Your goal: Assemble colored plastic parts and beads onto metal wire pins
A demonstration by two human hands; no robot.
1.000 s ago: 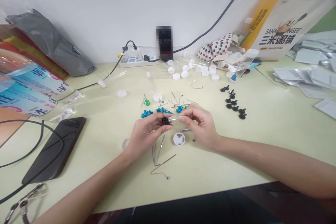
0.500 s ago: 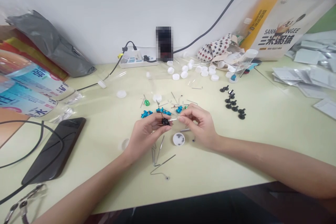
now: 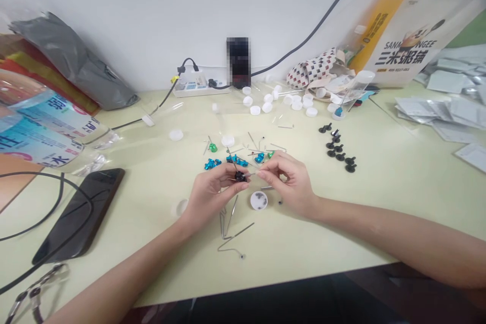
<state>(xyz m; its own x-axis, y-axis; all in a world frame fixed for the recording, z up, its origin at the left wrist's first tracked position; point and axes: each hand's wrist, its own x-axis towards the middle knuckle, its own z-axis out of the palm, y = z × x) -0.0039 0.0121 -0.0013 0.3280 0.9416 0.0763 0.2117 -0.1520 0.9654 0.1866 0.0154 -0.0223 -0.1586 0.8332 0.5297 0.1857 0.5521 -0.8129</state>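
My left hand [image 3: 207,190] is closed around a small black part [image 3: 240,176], from which thin metal rods stick out. Facing it, my right hand [image 3: 291,185] pinches a thin metal rod [image 3: 252,174] whose other end reaches the black part. Whether that end sits inside the part cannot be made out. Just below the fingers lies a white cap [image 3: 258,201] with several tiny metal pieces in it. Behind my hands are blue parts [image 3: 236,160] and a green part [image 3: 212,148] among thin rods. Bent metal wires [image 3: 231,250] rest nearer to me.
Several black thumbscrew-like pieces [image 3: 335,150] lie at right. White caps [image 3: 267,107] and clear tubes are scattered toward the wall, near a power strip [image 3: 201,90]. A phone [image 3: 81,215] and water bottles [image 3: 41,131] occupy the left. Plastic packets [image 3: 442,114] are at far right.
Both hands keep nearly the same place and grip. The rod between them shone brightly before and looks darker now; the view has shifted slightly.
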